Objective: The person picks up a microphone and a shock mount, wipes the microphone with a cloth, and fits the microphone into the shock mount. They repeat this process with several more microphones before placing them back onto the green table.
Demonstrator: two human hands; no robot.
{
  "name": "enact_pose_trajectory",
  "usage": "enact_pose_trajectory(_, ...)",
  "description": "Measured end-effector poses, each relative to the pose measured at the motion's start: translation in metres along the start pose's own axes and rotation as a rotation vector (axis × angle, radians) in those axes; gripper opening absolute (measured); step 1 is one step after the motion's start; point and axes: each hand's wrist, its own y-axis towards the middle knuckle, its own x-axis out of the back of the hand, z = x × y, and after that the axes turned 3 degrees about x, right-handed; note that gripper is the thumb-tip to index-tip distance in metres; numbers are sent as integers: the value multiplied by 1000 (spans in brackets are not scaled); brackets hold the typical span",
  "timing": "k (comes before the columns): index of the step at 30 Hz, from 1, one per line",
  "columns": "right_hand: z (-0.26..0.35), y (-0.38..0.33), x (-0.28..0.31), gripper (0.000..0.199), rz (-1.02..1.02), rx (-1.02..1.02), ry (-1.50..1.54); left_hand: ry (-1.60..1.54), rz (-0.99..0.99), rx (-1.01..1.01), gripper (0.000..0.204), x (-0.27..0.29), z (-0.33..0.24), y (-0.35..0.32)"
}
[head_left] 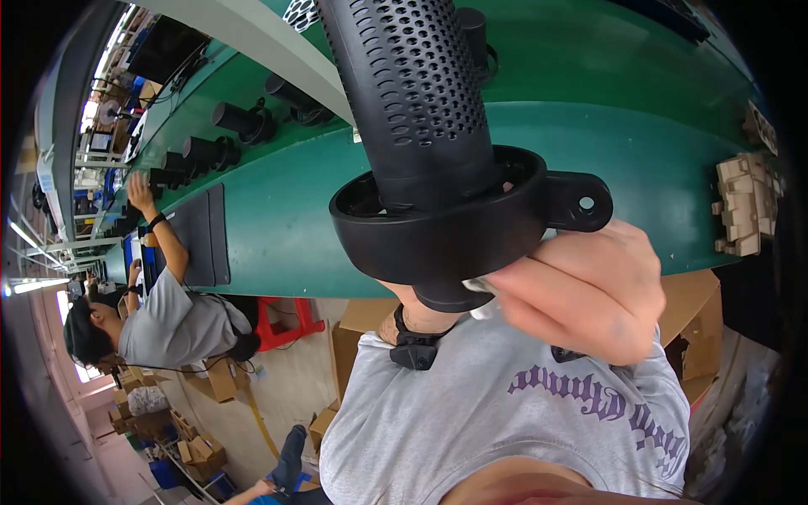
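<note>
A black perforated cylinder [412,76] with a wide ring collar [438,240] fills the middle, held up close and tilted. A side tab with a round hole sticks out from the collar on the right. Behind and below it is my left hand [410,297], mostly hidden by the collar; it appears to support the piece, and a bit of skin shows inside the ring. My right hand [589,290] is closed beside the collar's lower right, just under the tab. Its fingertips pinch a small white cloth-like piece [485,301] against the short lower stub.
Similar black cylinders [240,122] stand in a row along the green bench [278,227]. A pale beam [261,50] crosses at upper left. Moulded cardboard trays [745,202] sit at the right end. Another person [185,324] works at the left, near a red stool [286,324]. Cardboard boxes [694,328] stand behind me.
</note>
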Motion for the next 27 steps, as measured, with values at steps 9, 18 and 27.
enact_pose_trajectory(9,4,-9,-12,39,22,48,16,-28,433,54,66,32,0,23)
enact_pose_trajectory(18,11,-4,-4,34,21,-14,14,-34,419,52,66,33,-2,23)
enact_pose_trajectory(27,0,-6,-25,37,-41,1,92,-50,371,24,66,33,2,24)
